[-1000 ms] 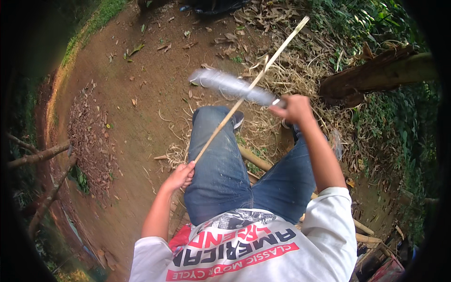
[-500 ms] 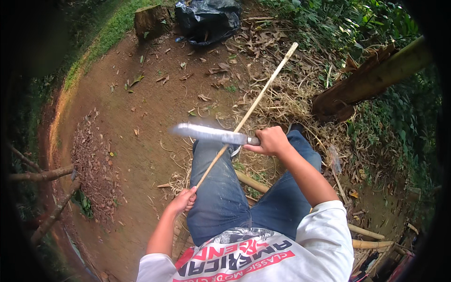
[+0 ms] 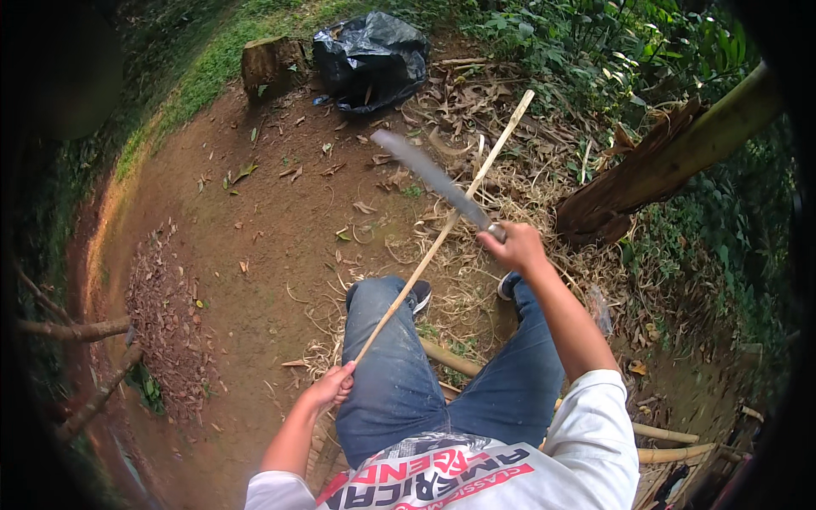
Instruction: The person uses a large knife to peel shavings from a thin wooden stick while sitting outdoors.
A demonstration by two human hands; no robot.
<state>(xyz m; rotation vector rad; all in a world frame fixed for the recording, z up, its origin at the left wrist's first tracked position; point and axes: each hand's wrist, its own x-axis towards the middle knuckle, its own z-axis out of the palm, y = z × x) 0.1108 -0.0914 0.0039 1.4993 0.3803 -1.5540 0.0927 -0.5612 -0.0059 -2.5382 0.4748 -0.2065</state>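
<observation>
My left hand [image 3: 331, 387] is closed around the near end of a long, thin, pale stick [image 3: 416, 272], beside my left knee. The stick slants away to the upper right, passing over my left thigh, and its far end hangs over the ground ahead. In my right hand [image 3: 518, 249] is the handle of a machete [image 3: 433, 176]. Its blade points up and to the left, slightly blurred, and crosses the far half of the stick. Whether the edge touches the wood, I cannot tell.
Curly pale shavings [image 3: 459, 263] litter the ground around my feet. A thick trunk [image 3: 654, 170] leans in at the right. Ahead lie a black plastic bag [image 3: 371, 64] and a stump [image 3: 270, 68]. Branches [image 3: 76, 330] jut in at the left; bamboo poles [image 3: 667, 433] lie at the lower right.
My right hand has moved the machete farther out along the stick, and its blade has swung from nearly level to pointing up and left. My left hand keeps its grip on the near end.
</observation>
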